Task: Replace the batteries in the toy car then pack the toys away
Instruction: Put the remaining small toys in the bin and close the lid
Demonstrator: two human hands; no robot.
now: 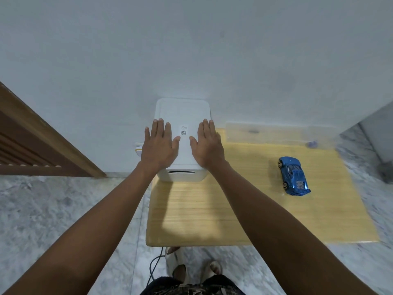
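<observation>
While both arms reach out over the table, the person's left hand [158, 143] and right hand [207, 143] lie flat, palms down, on the lid of a white storage box [182, 112]. The fingers are straight and a little spread, so neither hand is gripping anything, they just rest on top. Between the two hands there's a small white sticker with a QR code [183, 130] on the lid. The box sits at the far left corner of a light wooden table [255, 209], right up against the pale wall, and its front face shows a slot-shaped handle cutout [181, 172]. A little yellow-and-white latch [138, 150] pokes out at the box's left side.

The blue toy car [294, 176] is well apart from the box, over on the right part of the table, on its wheels, untouched. Behind it, along the wall, sits a clear plastic container [276, 133] that's pretty hard to make out; a small bluish thing [311, 144] shows near its right end, can't tell what it is.

Down below, the marble-look floor [63, 209], the person's feet in pale slippers [176, 265] and a dark cable [154, 265] show at the table's near edge. Brown wooden furniture [32, 145] stands at the left.
</observation>
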